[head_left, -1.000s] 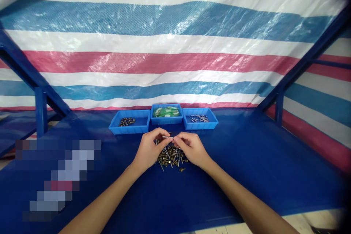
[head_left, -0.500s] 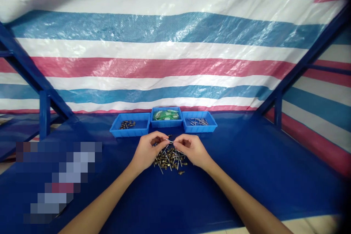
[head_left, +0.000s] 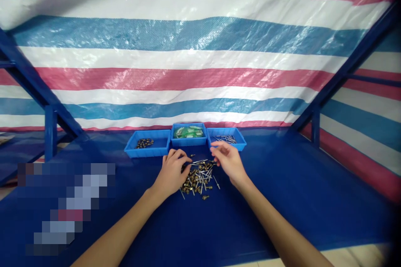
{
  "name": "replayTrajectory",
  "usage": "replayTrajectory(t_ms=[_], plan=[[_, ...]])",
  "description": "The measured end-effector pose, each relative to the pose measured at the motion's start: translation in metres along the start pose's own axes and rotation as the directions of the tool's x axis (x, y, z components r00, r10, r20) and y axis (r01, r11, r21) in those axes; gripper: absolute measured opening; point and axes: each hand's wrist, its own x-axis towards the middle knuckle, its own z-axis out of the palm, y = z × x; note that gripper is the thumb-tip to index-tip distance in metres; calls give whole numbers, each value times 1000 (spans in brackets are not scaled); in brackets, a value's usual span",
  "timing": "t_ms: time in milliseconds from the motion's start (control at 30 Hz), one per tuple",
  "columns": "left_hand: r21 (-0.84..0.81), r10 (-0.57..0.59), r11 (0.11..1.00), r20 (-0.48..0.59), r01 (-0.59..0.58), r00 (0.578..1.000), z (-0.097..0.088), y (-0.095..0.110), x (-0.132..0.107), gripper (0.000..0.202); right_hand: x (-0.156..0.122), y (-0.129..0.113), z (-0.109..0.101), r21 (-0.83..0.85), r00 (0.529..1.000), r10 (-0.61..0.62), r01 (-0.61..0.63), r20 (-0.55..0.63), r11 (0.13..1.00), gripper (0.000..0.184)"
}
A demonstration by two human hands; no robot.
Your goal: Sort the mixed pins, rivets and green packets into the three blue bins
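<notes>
A mixed pile of brass-coloured screws (head_left: 188, 184) and silver pin-like rivets (head_left: 205, 174) lies on the blue table. At the pile's left edge is my left hand (head_left: 172, 172), palm down, with thumb and forefinger apart. Beside its fingertips are a few silver rivets lying crosswise; I see none clearly gripped. My right hand (head_left: 230, 162) is lifted at the pile's upper right, just in front of the right blue bin (head_left: 241, 144). Its fingers are loosely bent and apart, and nothing shows between them.
The left blue bin (head_left: 156, 152) holds some dark brass screws (head_left: 144, 143). Green-and-white packets (head_left: 189, 132) fill the middle blue bin (head_left: 184, 142). Silver rivets (head_left: 226, 138) lie in the right bin. Blue frame posts (head_left: 51, 131) and a striped sheet (head_left: 188, 79) stand behind.
My hands, earlier fingertip to fingertip over silver rivets, have come apart. The right has moved up and right; the left has turned palm down onto the pile's edge. More of the pile shows.
</notes>
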Motion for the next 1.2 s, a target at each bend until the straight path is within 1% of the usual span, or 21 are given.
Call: replayTrajectory(t_ms=[67, 133, 233, 300, 433, 533, 667, 767, 833, 967, 1033, 1133, 1200], plan=[[16, -23, 1000, 10, 23, 1000, 2, -1, 1, 16, -4, 3, 5, -177, 988, -113, 129, 102, 976, 16], [7, -38, 999, 22, 38, 999, 3, 0, 3, 17, -8, 4, 11, -318, 966, -202, 246, 164, 916, 11], [-19, -71, 997, 42, 72, 997, 3, 1, 5, 17, -12, 2, 14, -422, 943, -256, 324, 212, 847, 15], [-31, -90, 995, 51, 91, 995, 3, 3, 5, 17, -13, 2, 14, -446, 938, -266, 340, 222, 828, 16], [-45, -90, 995, 45, 92, 995, 0, 7, 3, 17, -12, 3, 13, -427, 949, -237, 306, 208, 851, 15], [-63, -90, 994, 37, 92, 995, -5, 9, 2, 17, -12, 5, 13, -393, 953, -206, 281, 222, 876, 17], [-124, -90, 988, 5, 90, 996, -12, 8, 2, 16, -14, 4, 12, -389, 945, -227, 305, 234, 869, 13], [-158, -75, 985, -48, 67, 996, -16, 7, 1, 15, -15, 2, 12, -387, 937, -258, 334, 234, 860, 16], [-176, -71, 983, -75, 57, 995, -17, 8, 1, 15, -16, 1, 12, -366, 936, -254, 332, 244, 869, 17], [-218, -60, 975, -94, 38, 994, -21, 11, 0, 14, -18, 1, 14, -309, 920, -226, 327, 319, 893, 24], [-246, -60, 969, -101, 34, 993, -22, 13, 0, 13, -18, 1, 14, -278, 918, -209, 309, 338, 909, 28], [-303, -61, 953, -119, 22, 991, -23, 13, -1, 13, -18, 3, 15, -227, 925, -161, 249, 345, 942, 31], [-344, -69, 939, -133, 19, 989, -22, 11, -1, 12, -18, 4, 15, -223, 926, -153, 239, 345, 945, 32]])
